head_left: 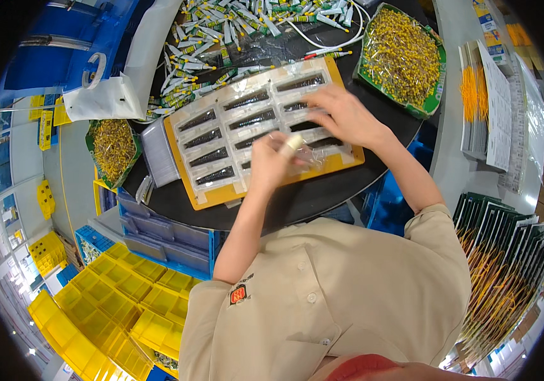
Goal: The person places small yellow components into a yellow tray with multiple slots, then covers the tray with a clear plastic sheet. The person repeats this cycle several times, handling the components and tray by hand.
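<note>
A yellow board (203, 200) lies tilted on the black table, bearing rows of clear plastic trays (224, 136) with long black pieces (214, 174) in their slots. My left hand (268, 162) is over the board's lower middle, its fingers curled and partly blurred, with a pale cover (292, 145) on one digit. Shiny clear plastic (315, 160) shows beside these fingers; whether they grip it is unclear. My right hand (348, 119) reaches over the right-hand column, thumb and fingers apart above the black pieces, with nothing visible between them.
Many small white-and-green tubes (227, 32) cover the table's far side near a white cable (313, 41). Green boxes of yellow-tipped pieces stand right (402, 60) and left (114, 149). Clear plastic sheets (159, 152) lie left of the board. Yellow bins (107, 298) are lower left.
</note>
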`<state>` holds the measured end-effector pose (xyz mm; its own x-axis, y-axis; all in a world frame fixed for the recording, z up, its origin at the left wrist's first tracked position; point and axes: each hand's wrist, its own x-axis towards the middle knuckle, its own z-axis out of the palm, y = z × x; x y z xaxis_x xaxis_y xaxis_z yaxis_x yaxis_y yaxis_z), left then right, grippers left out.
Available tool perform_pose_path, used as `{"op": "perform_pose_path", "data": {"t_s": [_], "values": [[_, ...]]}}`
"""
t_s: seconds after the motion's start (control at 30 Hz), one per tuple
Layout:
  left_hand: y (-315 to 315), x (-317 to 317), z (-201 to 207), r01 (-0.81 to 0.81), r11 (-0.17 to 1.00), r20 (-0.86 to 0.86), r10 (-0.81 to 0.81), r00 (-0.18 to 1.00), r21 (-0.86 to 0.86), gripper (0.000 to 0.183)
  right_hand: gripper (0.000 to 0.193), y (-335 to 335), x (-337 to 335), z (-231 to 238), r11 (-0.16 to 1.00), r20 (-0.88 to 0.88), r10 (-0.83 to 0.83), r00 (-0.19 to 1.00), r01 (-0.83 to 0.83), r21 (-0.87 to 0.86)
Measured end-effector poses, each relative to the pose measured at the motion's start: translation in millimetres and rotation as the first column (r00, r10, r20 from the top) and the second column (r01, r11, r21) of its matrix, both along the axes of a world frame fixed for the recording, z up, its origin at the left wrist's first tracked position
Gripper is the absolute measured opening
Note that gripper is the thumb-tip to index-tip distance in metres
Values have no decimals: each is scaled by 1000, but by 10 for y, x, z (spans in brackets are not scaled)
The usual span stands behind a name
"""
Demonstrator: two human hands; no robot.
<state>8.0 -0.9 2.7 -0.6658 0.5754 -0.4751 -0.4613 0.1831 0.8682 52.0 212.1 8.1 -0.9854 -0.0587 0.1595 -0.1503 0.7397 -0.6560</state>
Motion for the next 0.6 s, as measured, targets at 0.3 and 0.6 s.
{"op": "perform_pose_path", "data": {"t_s": [0.3, 0.6], "values": [[-185, 246, 82, 116, 992, 7, -117, 993, 44, 20, 11, -211, 317, 78, 973, -232, -137, 963, 175, 152], [-1315, 25, 440, -135, 970, -690, -42, 722, -200, 17, 25, -363, 541, 85, 941, 52, -8, 999, -10, 337]]}}
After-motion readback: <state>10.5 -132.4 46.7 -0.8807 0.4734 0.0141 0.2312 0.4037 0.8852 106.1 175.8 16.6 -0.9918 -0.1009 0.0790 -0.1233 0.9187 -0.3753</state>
